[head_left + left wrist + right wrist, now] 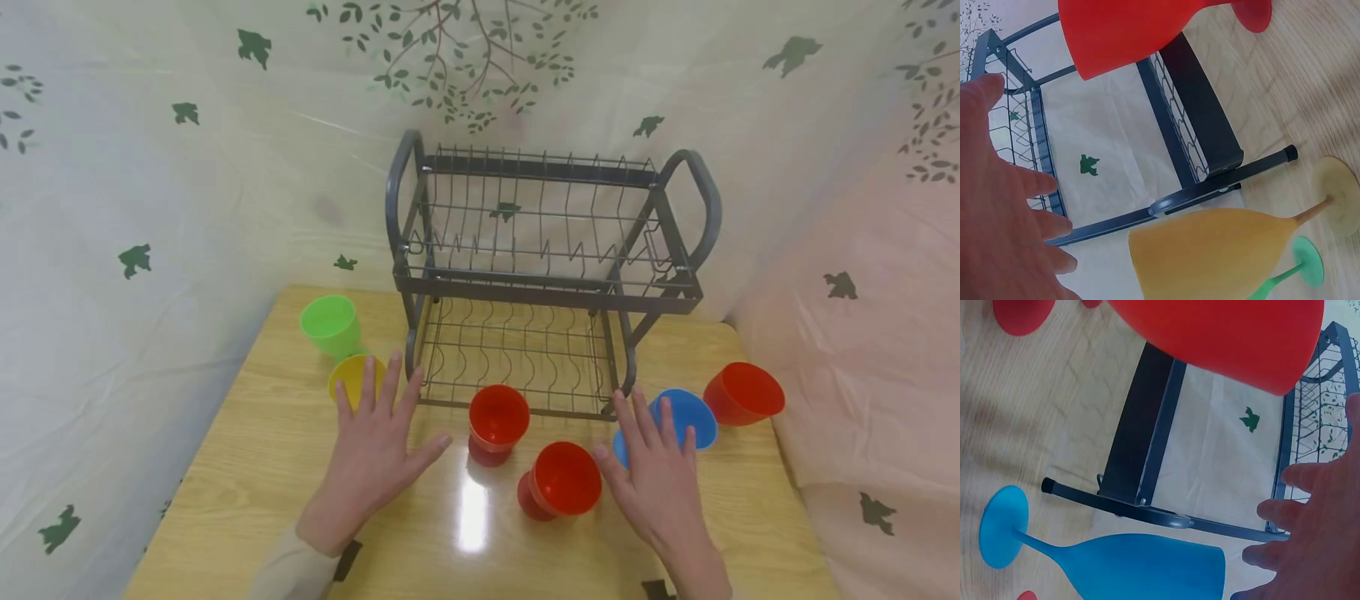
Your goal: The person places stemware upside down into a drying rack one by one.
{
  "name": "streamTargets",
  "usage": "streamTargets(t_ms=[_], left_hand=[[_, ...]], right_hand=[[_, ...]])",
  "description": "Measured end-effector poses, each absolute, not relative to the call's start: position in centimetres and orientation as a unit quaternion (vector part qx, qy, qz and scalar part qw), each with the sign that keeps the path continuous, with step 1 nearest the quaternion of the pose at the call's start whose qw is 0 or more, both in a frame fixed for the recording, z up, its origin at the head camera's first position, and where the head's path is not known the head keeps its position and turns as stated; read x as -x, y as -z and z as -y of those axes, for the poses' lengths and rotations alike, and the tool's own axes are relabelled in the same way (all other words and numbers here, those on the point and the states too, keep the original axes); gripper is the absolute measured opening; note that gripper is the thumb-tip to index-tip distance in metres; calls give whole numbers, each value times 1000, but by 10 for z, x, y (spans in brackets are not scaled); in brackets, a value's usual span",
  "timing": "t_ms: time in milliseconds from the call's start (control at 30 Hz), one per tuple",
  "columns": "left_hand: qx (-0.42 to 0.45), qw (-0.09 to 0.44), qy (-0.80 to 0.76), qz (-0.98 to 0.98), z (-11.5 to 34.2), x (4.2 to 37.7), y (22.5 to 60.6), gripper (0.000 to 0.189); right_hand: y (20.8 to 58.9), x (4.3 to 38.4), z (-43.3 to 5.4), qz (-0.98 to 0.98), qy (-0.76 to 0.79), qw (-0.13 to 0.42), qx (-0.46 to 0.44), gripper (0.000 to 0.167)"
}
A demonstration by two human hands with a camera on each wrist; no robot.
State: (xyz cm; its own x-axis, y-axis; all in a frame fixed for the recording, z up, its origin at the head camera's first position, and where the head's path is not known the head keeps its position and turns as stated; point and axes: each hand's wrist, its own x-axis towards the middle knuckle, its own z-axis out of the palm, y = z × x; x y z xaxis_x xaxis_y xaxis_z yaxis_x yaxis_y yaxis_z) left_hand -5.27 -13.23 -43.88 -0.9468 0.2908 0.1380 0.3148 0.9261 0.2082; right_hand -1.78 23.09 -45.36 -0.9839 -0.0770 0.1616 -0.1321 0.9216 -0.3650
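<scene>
My left hand (375, 450) hovers with spread fingers over the table's left half, holding nothing. Its fingertips overlap a yellow goblet (347, 385) in the head view; the left wrist view shows that stemmed goblet (1210, 250) apart from the hand. On the right, my other hand (660, 487) is spread too, partly covering a blue goblet (686, 421). Between the hands stand two red goblets, one (498, 421) near the rack and one (566, 479) closer to me. A green goblet (332, 325) is at the back left, and a third red goblet (742, 393) at the far right.
A dark two-tier dish rack (547, 292) stands at the back of the wooden table (247, 467), its wire tiers holding no dishes. Pale sheeting (187, 183) printed with leaves and birds hangs behind and at both sides.
</scene>
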Motion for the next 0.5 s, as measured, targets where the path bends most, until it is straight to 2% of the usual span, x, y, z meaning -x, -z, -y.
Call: streamTargets(t_ms=[500], left_hand=[[222,60,114,966,105,55,437,95]], right_hand=[[459,10,-228,973,-202,87,-77,72]])
